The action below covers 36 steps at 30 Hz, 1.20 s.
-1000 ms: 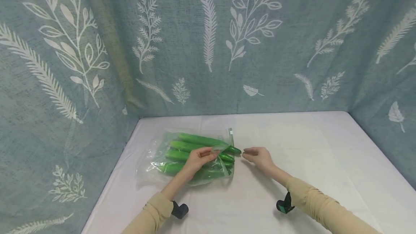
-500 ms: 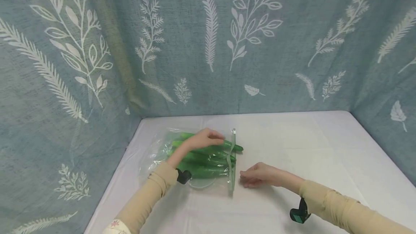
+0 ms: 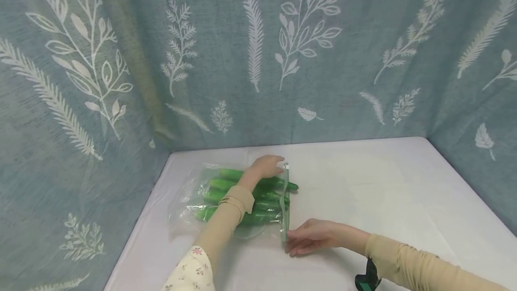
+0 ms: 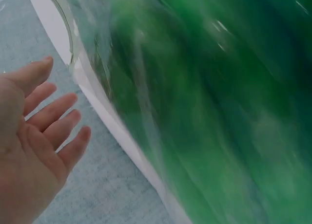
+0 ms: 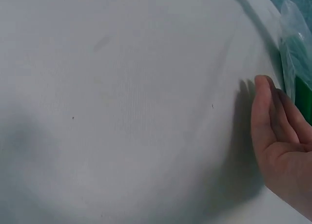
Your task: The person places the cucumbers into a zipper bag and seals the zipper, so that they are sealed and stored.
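A clear zip bag [image 3: 182, 212] lies flat on the table with several green cucumbers [image 3: 260, 217] inside. One cucumber tip [image 3: 293, 187] pokes out past the bag's zip edge [image 3: 284, 210] on the right. My left hand [image 3: 264, 166] reaches over the bag to the far end of that edge. In the left wrist view its fingers [image 4: 56, 112] are spread and relaxed, apart from the plastic. My right hand [image 3: 311, 237] is at the near corner of the zip edge. Its fingers [image 5: 263, 112] look fairly straight in the right wrist view, with the bag just beyond.
A white cloth covers the table [image 3: 363, 183]. Blue-green curtains [image 3: 355, 48] with white leaf prints hang behind it and at both sides. A dark wrist camera [image 3: 367, 275] is strapped under the right sleeve.
My left hand has let go of the bag's opening and moved to its far corner. The right hand has come down from the cucumber tip to the near corner. The bag's mouth now lies flatter.
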Available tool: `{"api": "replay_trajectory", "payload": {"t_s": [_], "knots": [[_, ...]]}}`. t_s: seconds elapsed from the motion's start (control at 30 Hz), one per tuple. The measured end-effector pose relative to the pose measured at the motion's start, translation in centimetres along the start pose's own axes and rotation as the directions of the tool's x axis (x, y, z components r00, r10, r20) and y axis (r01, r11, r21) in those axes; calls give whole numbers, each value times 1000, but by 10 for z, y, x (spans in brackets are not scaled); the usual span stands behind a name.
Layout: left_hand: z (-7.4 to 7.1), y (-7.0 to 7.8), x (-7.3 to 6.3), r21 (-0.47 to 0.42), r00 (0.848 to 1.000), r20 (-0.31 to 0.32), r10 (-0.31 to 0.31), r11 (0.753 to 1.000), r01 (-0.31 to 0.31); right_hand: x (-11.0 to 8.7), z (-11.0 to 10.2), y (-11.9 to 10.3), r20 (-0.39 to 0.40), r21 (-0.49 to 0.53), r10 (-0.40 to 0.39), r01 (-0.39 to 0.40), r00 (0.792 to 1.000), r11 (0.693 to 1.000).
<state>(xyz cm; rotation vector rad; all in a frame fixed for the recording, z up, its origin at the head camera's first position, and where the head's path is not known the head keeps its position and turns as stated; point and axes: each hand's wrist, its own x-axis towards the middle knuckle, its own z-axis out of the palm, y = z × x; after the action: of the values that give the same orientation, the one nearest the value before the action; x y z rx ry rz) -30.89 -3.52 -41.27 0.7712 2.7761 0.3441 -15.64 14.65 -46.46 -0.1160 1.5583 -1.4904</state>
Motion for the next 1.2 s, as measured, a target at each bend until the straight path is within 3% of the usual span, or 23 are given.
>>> {"api": "replay_trajectory", "payload": {"t_s": [0.17, 0.33, 0.6, 0.73, 0.83, 0.9, 0.97, 1.07, 1.13, 1.2], "knots": [[7, -1, 6, -36, 999, 36, -31, 999, 32, 4, 12, 3, 0, 38, -16, 16, 1000, 999], [9, -4, 3, -105, 999, 26, -46, 993, 48, 8, 22, 5, -11, 51, -33, 33, 999, 998], [1, -7, 2, -149, 989, -135, -62, 988, 42, 13, 30, 8, -69, 71, -67, 72, 995, 995], [-10, -11, -2, -141, 980, -190, -50, 990, 23, 13, 27, 7, -128, -32, -136, 133, 982, 991], [-25, -16, -11, -177, 976, -214, -43, 984, 5, 10, 19, 7, -201, -127, -189, 166, 961, 978], [-37, -21, -19, -216, 971, -233, -47, 976, -5, 6, 8, 3, -272, -204, -230, 178, 934, 963], [-50, -26, -26, -255, 960, -273, -58, 967, -14, 0, -7, -2, -355, -288, -281, 181, 892, 940], [-70, -31, -38, -332, 927, -361, -102, 943, -25, -14, -34, -16, -496, -400, -355, 154, 792, 903], [-83, -33, -48, -404, 890, -430, -152, 914, -39, -26, -54, -29, -559, -454, -418, 158, 716, 877], [-94, -32, -61, -489, 849, -487, -204, 870, -71, -39, -70, -45, -603, -497, -488, 181, 632, 849]]}}
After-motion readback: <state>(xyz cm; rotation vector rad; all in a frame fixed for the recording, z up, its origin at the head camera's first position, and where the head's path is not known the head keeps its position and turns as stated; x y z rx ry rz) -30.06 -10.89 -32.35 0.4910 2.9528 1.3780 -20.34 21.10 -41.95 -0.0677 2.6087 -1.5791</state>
